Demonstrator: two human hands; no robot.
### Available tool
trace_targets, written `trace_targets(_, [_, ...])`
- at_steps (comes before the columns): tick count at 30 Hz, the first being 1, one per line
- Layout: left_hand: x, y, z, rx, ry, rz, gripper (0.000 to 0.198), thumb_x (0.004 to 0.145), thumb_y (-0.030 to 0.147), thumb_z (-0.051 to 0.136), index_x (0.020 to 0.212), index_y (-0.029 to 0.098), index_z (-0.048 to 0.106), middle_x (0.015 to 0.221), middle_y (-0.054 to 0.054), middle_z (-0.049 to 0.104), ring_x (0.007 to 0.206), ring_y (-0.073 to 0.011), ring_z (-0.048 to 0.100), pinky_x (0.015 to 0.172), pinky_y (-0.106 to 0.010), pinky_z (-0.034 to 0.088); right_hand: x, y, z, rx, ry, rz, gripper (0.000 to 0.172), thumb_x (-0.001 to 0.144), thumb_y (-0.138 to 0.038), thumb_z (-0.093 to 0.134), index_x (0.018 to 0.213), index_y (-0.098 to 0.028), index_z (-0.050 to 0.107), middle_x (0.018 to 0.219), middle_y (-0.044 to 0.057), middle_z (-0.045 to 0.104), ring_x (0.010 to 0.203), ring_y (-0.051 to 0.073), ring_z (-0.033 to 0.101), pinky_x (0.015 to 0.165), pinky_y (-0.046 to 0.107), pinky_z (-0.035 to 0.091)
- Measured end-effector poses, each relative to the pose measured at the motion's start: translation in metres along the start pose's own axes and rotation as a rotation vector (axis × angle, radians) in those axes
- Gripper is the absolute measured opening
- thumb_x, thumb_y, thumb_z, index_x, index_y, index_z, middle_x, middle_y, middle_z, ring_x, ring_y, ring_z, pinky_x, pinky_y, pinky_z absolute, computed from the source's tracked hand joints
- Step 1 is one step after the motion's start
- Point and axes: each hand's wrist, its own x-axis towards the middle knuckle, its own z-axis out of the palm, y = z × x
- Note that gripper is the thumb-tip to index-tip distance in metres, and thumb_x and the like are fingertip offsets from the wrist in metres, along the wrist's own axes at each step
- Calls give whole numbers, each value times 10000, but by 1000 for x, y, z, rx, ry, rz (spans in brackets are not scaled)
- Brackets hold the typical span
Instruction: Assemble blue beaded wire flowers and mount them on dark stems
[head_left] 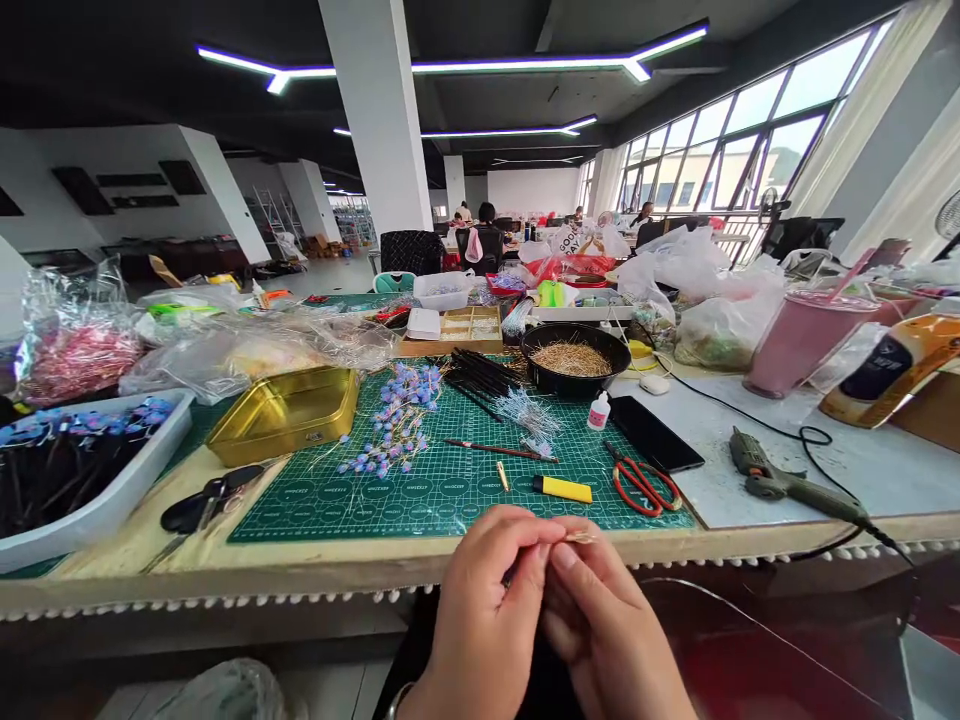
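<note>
Right hand [611, 610] pinches a small pale piece [581, 538] near the table's [337, 574] front edge; left hand [484, 595] fingertips meet there, can't tell their hold. Risk: loose pinch, tiny part, could drop floorward.

Table [247, 572]: I see wood under a green mat [442, 497], white board [739, 497]
Mat: blue flowers [411, 390], yellow lighter [566, 489], red scissors [634, 466]
Board: glue gun [787, 486], pink cup [799, 340]

Pale-gold piece [581, 537], white-gridded green mat [435, 512]
</note>
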Motion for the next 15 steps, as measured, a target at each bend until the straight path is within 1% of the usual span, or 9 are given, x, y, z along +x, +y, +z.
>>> trace_targets(1, [0,3,-1,-129,-17,-121,152,902,144,536,951,241,643,934,-3,641,893,-139,586,818,-254,459,-1,1,-3,-1,10,-23,283,787,-474,719,870,-242,578,617,-90,430,442,37,230,390,124,205])
trace_targets(2, [-1,7,-2,-272,-32,-237,96,889,176,579,951,237,620,898,7,625,862,-130,574,795,-245,456,-3,2,-6,-8,19,-53,276,769,-457,743,846,-242,588,622,-83,459,442,34,260,394,120,230])
trace_targets(4, [-1,12,-4,-549,-62,-413,156,842,214,668,964,224,571,827,29,590,773,-100,544,719,-212,438,-7,0,-14,-37,30,-105,264,712,-402,806,774,-223,622,643,-50,537,497,48,403,462,134,356])
trace_targets(6, [-2,13,-6,-771,-142,-517,303,774,233,758,977,206,535,768,46,567,666,-69,522,632,-187,410,-11,-5,-21,-87,33,-146,268,662,-383,839,718,-208,644,669,-6,594,601,106,523,564,199,454])
trace_targets(8, [-4,8,-5,-929,-251,-597,407,746,311,791,1023,188,518,739,41,577,602,-67,536,591,-193,407,-13,-12,-24,-187,22,-195,286,656,-434,825,711,-212,653,650,18,607,618,156,556,572,257,481])
trace_targets(10, [-9,-3,-3,-1049,-326,-691,441,787,436,729,1064,168,516,759,-2,622,630,-114,603,612,-236,453,-15,-19,-26,-330,-9,-265,312,682,-507,779,727,-223,658,621,27,601,589,178,556,532,281,475])
trace_targets(12, [-18,-16,2,-1129,-398,-808,462,841,543,610,1061,142,543,789,-59,668,671,-161,656,629,-270,486,-19,-26,-29,-471,-58,-329,327,701,-548,743,737,-232,667,600,33,597,576,188,562,518,290,473])
trace_targets(13, [-23,-22,5,-1164,-448,-854,490,846,575,578,1041,126,568,782,-78,683,664,-167,668,620,-263,489,-21,-28,-31,-533,-85,-354,329,710,-557,730,736,-235,671,590,35,595,570,191,564,514,292,471])
trace_targets(15, [-30,-27,7,-1224,-508,-870,498,828,559,612,1008,95,615,735,-89,694,635,-159,674,599,-232,487,-29,-31,-39,-652,-143,-392,318,733,-559,706,734,-241,680,571,37,590,557,195,566,509,296,468])
